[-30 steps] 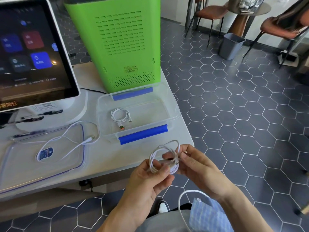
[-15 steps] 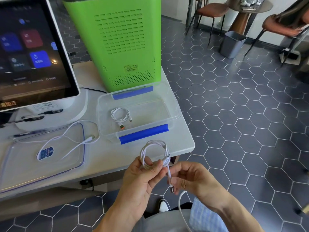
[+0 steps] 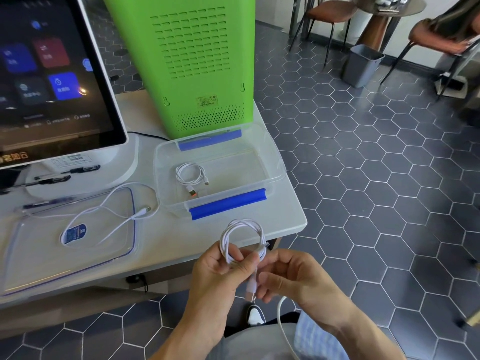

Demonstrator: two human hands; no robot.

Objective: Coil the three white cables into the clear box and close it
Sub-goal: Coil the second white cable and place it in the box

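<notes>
The left hand (image 3: 220,268) pinched the coiled white cable (image 3: 242,239) closed just off the table's front edge (image 3: 166,261), loops upright. The right hand (image 3: 291,279) gripped its tail, plug (image 3: 250,294) pointing down. Light, springy (likely to unwind), it seemed best held where the loops cross.

Single head view, down and forward, close over table (image 3: 233,229)

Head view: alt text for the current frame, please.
Both hands hold a coiled white cable in front of the table edge: the left hand pinches the coil, the right hand holds its plug end. One coiled cable lies in the open clear box; a third, loose cable lies across the lid.
</notes>
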